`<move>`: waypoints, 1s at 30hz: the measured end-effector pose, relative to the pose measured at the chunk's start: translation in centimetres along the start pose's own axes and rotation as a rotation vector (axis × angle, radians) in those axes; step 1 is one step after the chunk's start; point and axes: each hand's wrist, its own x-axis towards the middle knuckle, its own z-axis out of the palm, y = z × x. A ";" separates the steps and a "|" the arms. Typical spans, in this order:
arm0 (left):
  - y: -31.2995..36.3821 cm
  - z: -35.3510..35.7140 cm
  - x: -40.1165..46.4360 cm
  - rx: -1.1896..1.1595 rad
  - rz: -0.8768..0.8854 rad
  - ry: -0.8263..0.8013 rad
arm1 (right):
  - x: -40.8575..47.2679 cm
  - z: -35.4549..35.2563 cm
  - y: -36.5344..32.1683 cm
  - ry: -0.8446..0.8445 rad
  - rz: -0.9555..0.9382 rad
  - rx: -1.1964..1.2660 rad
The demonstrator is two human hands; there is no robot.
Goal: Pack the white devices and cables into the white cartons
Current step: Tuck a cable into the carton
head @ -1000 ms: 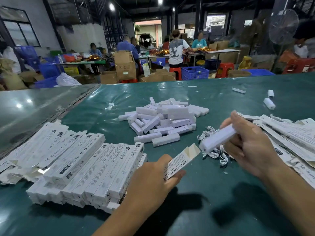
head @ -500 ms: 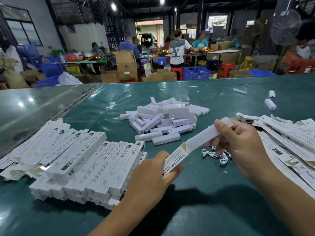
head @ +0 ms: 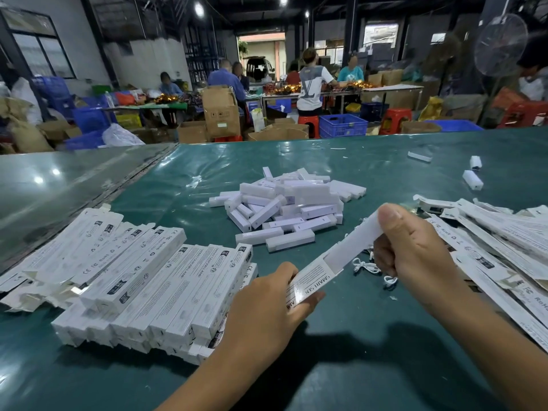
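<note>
White printed carton (head: pixel 308 284) being gripped by left hand (head: pixel 264 310), plain white device (head: pixel 353 246) sliding partway in, right hand (head: pixel 415 247) pinching its far end under the thumb

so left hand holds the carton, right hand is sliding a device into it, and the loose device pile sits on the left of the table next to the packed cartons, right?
Not quite. The head view shows the loose device pile at the middle of the table, apart from the packed cartons on the left. The rest stands: left hand holds the carton, right hand slides a device in.
</note>
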 end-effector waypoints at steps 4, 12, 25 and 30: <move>0.1 0.1 -0.1 -0.048 0.032 -0.008 | -0.2 0.0 -0.7 0.008 -0.006 0.065; 0.3 0.3 0.0 -0.238 0.108 0.027 | -1.1 0.2 -2.2 0.117 -0.116 0.049; 2.1 0.3 -0.6 -0.609 0.156 -0.082 | -3.2 1.2 -5.2 0.100 -0.470 -0.198; 2.7 0.9 -0.9 -0.838 0.117 -0.191 | -1.8 0.5 -3.7 0.066 -0.380 -0.092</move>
